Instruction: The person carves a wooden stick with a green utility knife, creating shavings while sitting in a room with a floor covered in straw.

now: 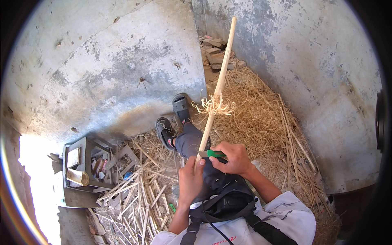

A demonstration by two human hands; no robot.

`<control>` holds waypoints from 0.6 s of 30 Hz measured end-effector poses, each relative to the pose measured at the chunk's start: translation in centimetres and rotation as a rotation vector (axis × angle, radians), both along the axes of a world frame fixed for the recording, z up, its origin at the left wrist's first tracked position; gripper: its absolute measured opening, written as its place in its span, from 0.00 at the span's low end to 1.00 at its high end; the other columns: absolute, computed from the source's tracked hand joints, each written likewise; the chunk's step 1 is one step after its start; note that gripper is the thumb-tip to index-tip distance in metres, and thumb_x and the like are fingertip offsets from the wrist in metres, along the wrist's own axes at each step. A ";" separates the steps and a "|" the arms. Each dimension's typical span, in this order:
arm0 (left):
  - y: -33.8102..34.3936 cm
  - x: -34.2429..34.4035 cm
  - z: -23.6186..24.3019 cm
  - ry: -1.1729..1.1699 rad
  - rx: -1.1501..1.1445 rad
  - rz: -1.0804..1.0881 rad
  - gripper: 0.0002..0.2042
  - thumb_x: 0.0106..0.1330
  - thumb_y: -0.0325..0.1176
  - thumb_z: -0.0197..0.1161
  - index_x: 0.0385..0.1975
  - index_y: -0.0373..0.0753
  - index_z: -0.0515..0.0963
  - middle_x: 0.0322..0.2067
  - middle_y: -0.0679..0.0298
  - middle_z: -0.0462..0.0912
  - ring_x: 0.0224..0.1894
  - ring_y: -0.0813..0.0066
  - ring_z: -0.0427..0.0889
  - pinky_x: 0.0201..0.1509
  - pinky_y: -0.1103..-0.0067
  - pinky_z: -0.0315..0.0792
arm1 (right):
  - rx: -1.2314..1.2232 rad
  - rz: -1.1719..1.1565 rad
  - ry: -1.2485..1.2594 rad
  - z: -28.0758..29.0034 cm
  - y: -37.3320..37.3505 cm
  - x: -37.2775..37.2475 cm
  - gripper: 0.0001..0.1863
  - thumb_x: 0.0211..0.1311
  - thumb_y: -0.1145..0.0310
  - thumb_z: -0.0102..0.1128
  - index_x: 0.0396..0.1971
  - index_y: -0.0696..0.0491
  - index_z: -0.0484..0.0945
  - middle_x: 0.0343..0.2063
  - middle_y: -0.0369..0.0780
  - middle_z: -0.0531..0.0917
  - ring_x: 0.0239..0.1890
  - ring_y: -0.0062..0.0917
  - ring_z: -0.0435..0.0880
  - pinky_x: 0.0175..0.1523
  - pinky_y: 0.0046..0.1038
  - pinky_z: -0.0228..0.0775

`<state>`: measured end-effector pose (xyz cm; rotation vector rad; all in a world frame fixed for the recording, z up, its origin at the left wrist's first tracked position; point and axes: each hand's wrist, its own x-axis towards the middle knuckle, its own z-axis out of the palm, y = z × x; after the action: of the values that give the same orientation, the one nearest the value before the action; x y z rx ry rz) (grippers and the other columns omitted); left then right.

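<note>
A long pale wooden stick [224, 67] slants up and away from my lap toward the far wall. Around its middle clings a ring of thin curled shavings [214, 105]. My left hand [190, 179] is closed round the stick's near end, the thumb lying along it. In my right hand [233, 158] is a utility knife [216, 154] with a green and black handle. Its blade lies against the stick just beyond my left thumb. The fingers of my right hand are wrapped round the handle.
Shavings [253, 114] heap on the floor ahead and right. Split sticks [143, 204] lie scattered at lower left, beside a dark open box [85, 163] of odds and ends. My crossed feet in dark sandals [165, 131] reach toward the wall [134, 61]. Bricks [216, 55] are piled in the corner.
</note>
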<state>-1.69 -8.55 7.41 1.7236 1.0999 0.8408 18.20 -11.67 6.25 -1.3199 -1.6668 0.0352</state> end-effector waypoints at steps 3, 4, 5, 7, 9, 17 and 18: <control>-0.1 0.0 0.0 0.008 -0.012 0.003 0.14 0.82 0.40 0.62 0.40 0.33 0.80 0.18 0.59 0.77 0.21 0.72 0.76 0.29 0.70 0.71 | -0.004 -0.003 0.000 0.0 0.0 0.1 0.12 0.60 0.59 0.74 0.38 0.49 0.86 0.29 0.35 0.88 0.27 0.30 0.90 0.31 0.32 0.80; -0.1 0.0 0.1 0.012 -0.013 0.005 0.14 0.82 0.40 0.62 0.39 0.33 0.80 0.18 0.59 0.77 0.21 0.71 0.76 0.29 0.70 0.71 | -0.010 -0.003 0.000 0.0 0.0 0.2 0.12 0.60 0.59 0.75 0.38 0.49 0.86 0.29 0.35 0.88 0.27 0.30 0.90 0.31 0.32 0.80; -0.1 0.0 0.1 0.016 -0.014 0.007 0.14 0.82 0.40 0.62 0.39 0.33 0.80 0.18 0.59 0.77 0.21 0.71 0.76 0.29 0.70 0.71 | -0.008 -0.002 0.000 0.0 0.0 0.2 0.12 0.60 0.59 0.75 0.38 0.49 0.86 0.29 0.35 0.87 0.27 0.30 0.90 0.31 0.32 0.80; -0.1 0.0 0.1 0.021 -0.012 0.007 0.14 0.82 0.40 0.62 0.39 0.33 0.80 0.18 0.58 0.77 0.21 0.71 0.76 0.28 0.70 0.71 | -0.005 0.001 0.000 0.0 0.0 0.2 0.12 0.60 0.59 0.75 0.38 0.49 0.87 0.29 0.35 0.87 0.27 0.30 0.90 0.31 0.32 0.80; -0.2 -0.1 0.2 0.021 -0.007 0.003 0.14 0.82 0.40 0.62 0.38 0.33 0.80 0.18 0.58 0.77 0.21 0.70 0.76 0.28 0.70 0.71 | -0.006 0.000 -0.008 -0.1 0.1 0.2 0.12 0.60 0.59 0.75 0.38 0.49 0.87 0.29 0.34 0.87 0.27 0.30 0.90 0.31 0.32 0.80; -0.7 -0.2 -0.5 0.061 -0.033 -0.011 0.15 0.81 0.41 0.62 0.38 0.33 0.80 0.18 0.56 0.77 0.22 0.68 0.78 0.30 0.68 0.72 | 0.018 -0.105 0.070 -0.3 0.7 1.1 0.12 0.63 0.59 0.73 0.38 0.51 0.86 0.30 0.37 0.88 0.28 0.32 0.90 0.34 0.32 0.81; -1.0 -0.3 -0.7 0.074 -0.039 -0.017 0.15 0.81 0.41 0.62 0.38 0.33 0.80 0.18 0.56 0.77 0.22 0.68 0.79 0.31 0.67 0.73 | 0.018 -0.173 0.119 -0.5 1.5 2.4 0.12 0.63 0.59 0.73 0.38 0.52 0.85 0.30 0.38 0.88 0.28 0.33 0.90 0.34 0.32 0.81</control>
<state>-2.04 -9.58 6.66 1.7413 1.1418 0.7457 20.62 -10.19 5.78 -1.4167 -1.4459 -0.0042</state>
